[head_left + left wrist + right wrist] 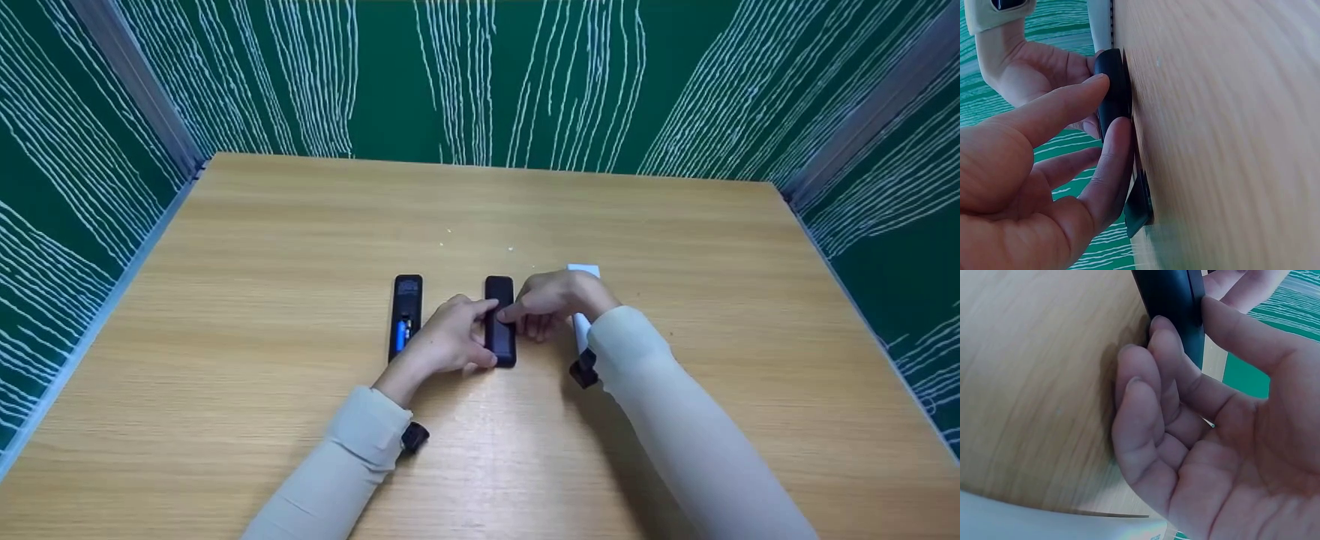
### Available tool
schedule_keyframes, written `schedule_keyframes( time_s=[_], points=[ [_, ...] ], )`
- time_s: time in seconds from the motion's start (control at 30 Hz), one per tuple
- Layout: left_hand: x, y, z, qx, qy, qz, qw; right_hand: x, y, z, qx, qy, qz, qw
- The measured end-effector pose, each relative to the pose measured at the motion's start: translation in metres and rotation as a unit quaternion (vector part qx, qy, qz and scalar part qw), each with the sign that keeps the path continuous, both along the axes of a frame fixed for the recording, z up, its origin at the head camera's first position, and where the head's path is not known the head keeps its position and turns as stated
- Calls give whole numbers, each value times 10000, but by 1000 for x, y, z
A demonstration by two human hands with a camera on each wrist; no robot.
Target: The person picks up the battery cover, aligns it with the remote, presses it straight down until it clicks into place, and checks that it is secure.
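Handset (502, 339), black and slim, is set near the middle of the wooden table (480, 457), its length running away from the person, and is held between 2 hands. By the left hand (448, 339) it is gripped from its left side: the index finger is bent toward its upper part, the thumb is placed by its near end, and only the gap filled by the casing is left between the digits. By the right hand (556, 294) it is pinched from the right, with 1 digit pressed on the top face and the other fingers curled close to the side. Whether the whole underside is touching the wood cannot be told.

To the left, just beside the left hand, a black remote (406, 300) is laid parallel to the handset. A printed label is seen at its far end, and a blue battery (400, 335) is exposed in its uncovered bay; its near end is partly hidden by the left hand.

To the right, a white box (583, 268) is partly covered by the right hand and wrist. Small white specks (511, 248) are scattered beyond the handset. The table is enclosed by green walls (390, 82) marked with white lines.
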State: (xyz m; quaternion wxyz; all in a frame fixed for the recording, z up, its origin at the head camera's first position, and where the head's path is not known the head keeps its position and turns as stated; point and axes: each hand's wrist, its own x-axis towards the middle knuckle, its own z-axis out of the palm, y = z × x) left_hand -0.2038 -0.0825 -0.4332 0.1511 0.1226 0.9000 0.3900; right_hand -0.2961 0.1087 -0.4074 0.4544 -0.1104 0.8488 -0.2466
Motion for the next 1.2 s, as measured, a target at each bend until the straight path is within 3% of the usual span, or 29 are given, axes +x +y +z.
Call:
schedule_keyframes(
  time_s=[0.47, 1.2],
  points=[
    [0, 1, 0, -24, -91, 57, 9999, 0, 0, -1, -17, -69, -56, 10000],
    [1, 1, 0, -73, 40, 6, 10000, 2, -2, 2, 68, 9, -86, 9999]
  ],
)
